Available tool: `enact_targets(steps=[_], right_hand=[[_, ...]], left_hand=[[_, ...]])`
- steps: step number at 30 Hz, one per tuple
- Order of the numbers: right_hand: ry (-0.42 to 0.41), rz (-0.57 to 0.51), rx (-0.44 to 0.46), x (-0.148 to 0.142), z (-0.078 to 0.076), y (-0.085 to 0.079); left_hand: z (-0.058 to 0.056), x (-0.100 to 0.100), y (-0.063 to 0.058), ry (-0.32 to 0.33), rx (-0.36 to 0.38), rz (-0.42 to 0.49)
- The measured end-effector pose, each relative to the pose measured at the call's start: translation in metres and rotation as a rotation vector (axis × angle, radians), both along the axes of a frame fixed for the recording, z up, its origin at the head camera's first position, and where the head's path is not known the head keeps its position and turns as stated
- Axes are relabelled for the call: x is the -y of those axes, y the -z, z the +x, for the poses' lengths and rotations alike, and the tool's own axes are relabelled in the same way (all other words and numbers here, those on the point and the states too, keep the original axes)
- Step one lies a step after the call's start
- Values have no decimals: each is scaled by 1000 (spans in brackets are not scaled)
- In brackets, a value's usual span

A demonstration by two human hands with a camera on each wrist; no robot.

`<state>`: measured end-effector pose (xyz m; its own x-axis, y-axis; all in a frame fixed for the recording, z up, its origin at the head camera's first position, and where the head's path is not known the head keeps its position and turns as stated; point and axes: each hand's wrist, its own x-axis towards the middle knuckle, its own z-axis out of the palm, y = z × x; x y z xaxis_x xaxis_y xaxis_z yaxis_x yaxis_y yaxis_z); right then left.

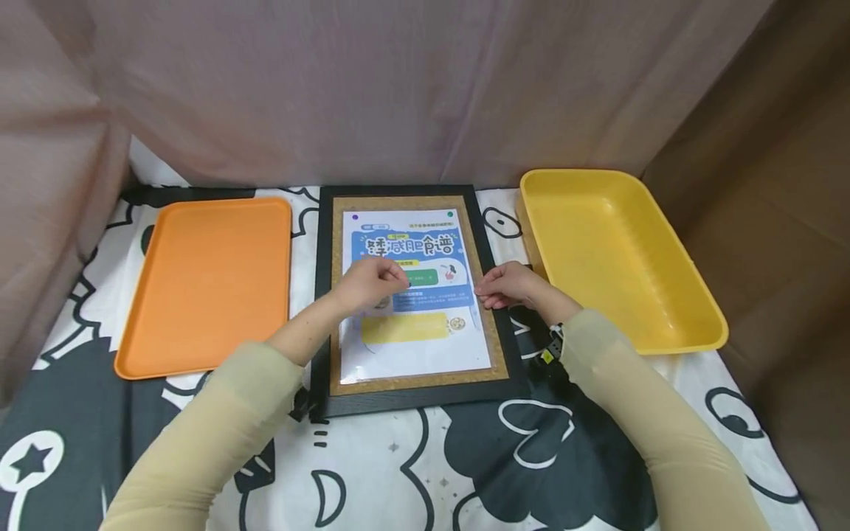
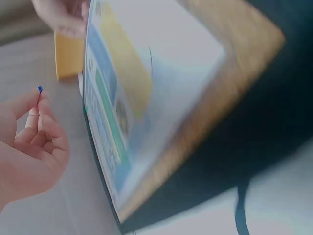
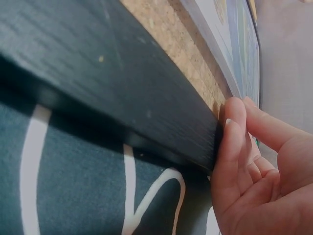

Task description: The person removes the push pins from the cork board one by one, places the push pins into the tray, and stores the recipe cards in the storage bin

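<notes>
A printed poster lies over the cork board, which has a black frame. Small round pins, a purple pin and a green pin, sit at the poster's top corners. My left hand hovers over the poster's left half. In the left wrist view, its thumb and forefinger pinch a small blue pushpin. At the poster's right edge, my right hand pinches the sheet between thumb and forefinger, its other fingers beside the frame.
To the left lies a flat orange tray. A deeper yellow bin stands on the right, near the frame. Under everything is a black-and-white patterned cloth. Pinkish-brown curtains close off the back and sides.
</notes>
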<state>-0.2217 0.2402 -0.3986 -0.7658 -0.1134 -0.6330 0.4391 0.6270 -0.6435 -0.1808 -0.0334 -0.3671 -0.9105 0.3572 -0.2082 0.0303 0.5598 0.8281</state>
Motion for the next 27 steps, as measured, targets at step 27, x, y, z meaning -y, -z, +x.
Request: enact_targets(steps=[27], right_hand=[[-15, 6, 9, -1, -2, 1]], left_hand=[[-27, 143, 13, -393, -50, -150]])
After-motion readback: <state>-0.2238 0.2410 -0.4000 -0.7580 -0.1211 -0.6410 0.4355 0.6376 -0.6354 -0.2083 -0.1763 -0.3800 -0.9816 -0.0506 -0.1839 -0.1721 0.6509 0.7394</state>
